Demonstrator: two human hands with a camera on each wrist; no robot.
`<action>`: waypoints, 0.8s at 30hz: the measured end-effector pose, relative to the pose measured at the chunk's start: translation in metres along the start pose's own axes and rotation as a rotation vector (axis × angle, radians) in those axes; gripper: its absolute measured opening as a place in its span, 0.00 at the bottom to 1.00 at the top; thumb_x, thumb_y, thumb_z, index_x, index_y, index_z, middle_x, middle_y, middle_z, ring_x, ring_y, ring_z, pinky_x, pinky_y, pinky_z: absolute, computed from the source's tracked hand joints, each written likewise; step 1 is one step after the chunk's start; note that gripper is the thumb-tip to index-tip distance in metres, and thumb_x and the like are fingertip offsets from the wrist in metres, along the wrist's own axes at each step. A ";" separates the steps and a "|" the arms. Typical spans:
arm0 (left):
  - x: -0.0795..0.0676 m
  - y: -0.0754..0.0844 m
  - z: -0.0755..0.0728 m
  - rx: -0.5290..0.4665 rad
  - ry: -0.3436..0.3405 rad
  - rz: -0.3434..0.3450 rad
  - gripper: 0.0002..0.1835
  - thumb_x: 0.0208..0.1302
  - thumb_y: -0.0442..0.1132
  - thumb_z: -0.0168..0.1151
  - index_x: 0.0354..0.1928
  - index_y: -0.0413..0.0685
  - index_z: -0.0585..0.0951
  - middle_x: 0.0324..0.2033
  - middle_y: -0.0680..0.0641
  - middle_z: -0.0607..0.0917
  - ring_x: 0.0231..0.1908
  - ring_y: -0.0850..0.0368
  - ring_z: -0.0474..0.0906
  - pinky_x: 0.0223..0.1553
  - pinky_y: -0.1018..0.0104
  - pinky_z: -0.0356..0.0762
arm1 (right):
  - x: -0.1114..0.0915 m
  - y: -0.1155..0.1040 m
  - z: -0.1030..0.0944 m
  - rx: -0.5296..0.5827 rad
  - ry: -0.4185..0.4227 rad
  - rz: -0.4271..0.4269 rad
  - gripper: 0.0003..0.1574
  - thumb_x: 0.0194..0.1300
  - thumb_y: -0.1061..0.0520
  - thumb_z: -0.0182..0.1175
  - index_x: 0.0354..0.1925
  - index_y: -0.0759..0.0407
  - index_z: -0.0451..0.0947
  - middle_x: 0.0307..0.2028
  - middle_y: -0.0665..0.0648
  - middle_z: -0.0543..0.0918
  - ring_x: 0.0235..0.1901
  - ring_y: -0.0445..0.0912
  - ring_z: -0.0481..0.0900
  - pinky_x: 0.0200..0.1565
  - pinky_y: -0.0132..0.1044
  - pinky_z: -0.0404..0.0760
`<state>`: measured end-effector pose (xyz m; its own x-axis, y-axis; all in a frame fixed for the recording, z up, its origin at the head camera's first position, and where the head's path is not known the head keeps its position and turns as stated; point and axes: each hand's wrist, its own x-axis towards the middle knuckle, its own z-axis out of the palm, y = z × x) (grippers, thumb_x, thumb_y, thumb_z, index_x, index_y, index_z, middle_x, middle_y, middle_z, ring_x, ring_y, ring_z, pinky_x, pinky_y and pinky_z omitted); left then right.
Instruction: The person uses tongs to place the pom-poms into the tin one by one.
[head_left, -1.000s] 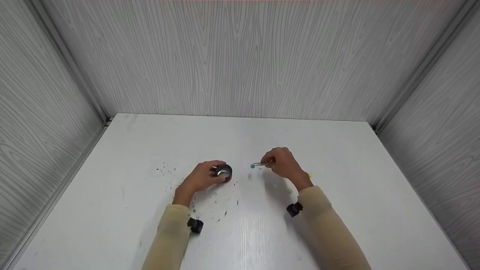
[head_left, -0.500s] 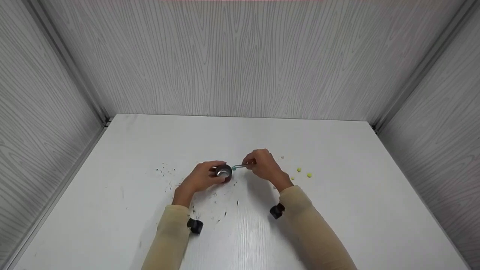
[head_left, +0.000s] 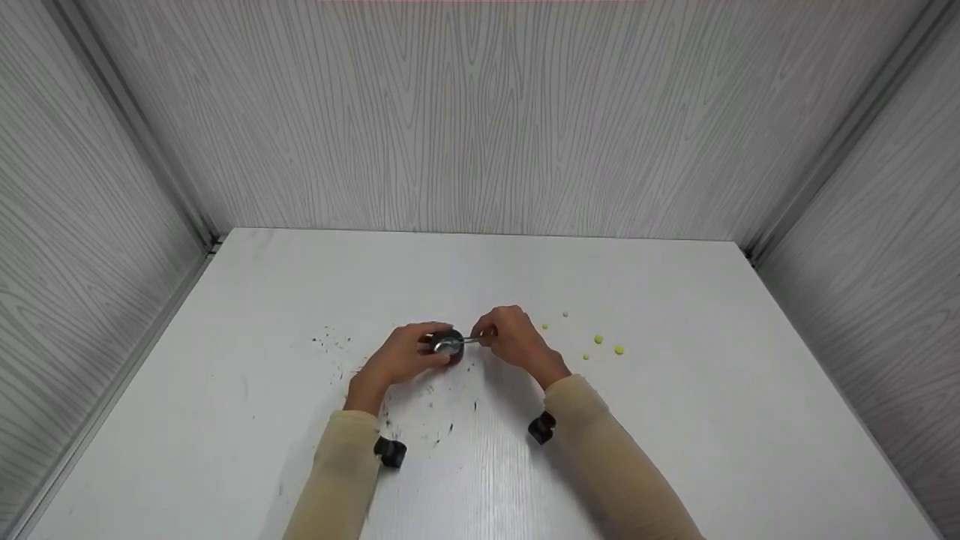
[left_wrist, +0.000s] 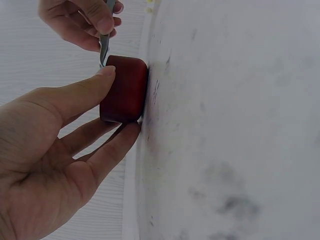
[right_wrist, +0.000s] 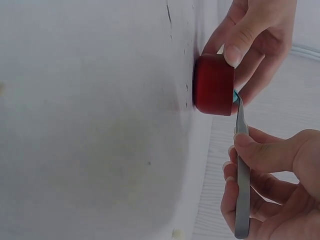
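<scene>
A small dark red metal cup with a silvery inside stands upright on the white table. My left hand grips its side between thumb and fingers. My right hand pinches a pair of metal tweezers. The tweezers' bent tips reach over the cup's rim, with a small teal piece at their ends. In the left wrist view, the cup hides the teal piece. Whether the tips touch the rim I cannot tell.
Several small yellow pieces and a paler one lie on the table right of my right hand. Dark specks and smudges are scattered around my left hand. Grey wood-grained panels enclose the table's back and sides.
My right hand has moved left with the tweezers and the teal piece, from apart to the cup's mouth. Yellow pieces behind the right hand have come into view. The left hand stays on the cup.
</scene>
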<state>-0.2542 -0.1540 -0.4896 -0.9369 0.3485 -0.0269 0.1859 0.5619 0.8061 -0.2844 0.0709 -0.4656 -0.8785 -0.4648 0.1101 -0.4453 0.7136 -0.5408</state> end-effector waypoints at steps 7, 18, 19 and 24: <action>0.000 -0.001 0.000 -0.003 0.000 0.008 0.29 0.69 0.34 0.68 0.70 0.45 0.76 0.68 0.36 0.78 0.66 0.34 0.78 0.68 0.44 0.76 | -0.001 0.002 0.001 -0.001 -0.002 0.028 0.12 0.65 0.71 0.66 0.41 0.61 0.91 0.38 0.59 0.91 0.40 0.50 0.85 0.44 0.45 0.86; 0.001 -0.001 0.001 -0.005 -0.001 -0.001 0.28 0.68 0.33 0.68 0.70 0.46 0.76 0.68 0.37 0.78 0.66 0.35 0.78 0.68 0.45 0.76 | -0.005 0.005 -0.001 0.028 0.006 0.028 0.12 0.65 0.71 0.65 0.42 0.60 0.92 0.38 0.58 0.91 0.38 0.48 0.83 0.43 0.43 0.86; 0.001 -0.001 0.001 -0.005 -0.001 0.002 0.28 0.69 0.33 0.68 0.70 0.46 0.76 0.67 0.37 0.79 0.66 0.35 0.78 0.68 0.45 0.76 | -0.005 0.006 -0.001 0.030 0.005 0.032 0.12 0.66 0.71 0.65 0.42 0.60 0.91 0.38 0.58 0.91 0.38 0.48 0.83 0.44 0.43 0.86; 0.001 -0.001 0.001 -0.007 -0.002 0.001 0.28 0.69 0.33 0.68 0.70 0.46 0.76 0.67 0.37 0.79 0.66 0.36 0.78 0.68 0.44 0.76 | -0.007 0.006 -0.003 0.038 0.014 0.035 0.11 0.66 0.70 0.66 0.42 0.61 0.91 0.38 0.59 0.91 0.39 0.49 0.84 0.45 0.45 0.86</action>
<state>-0.2548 -0.1537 -0.4914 -0.9362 0.3503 -0.0270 0.1847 0.5561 0.8103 -0.2820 0.0802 -0.4672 -0.8958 -0.4326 0.1018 -0.4077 0.7090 -0.5754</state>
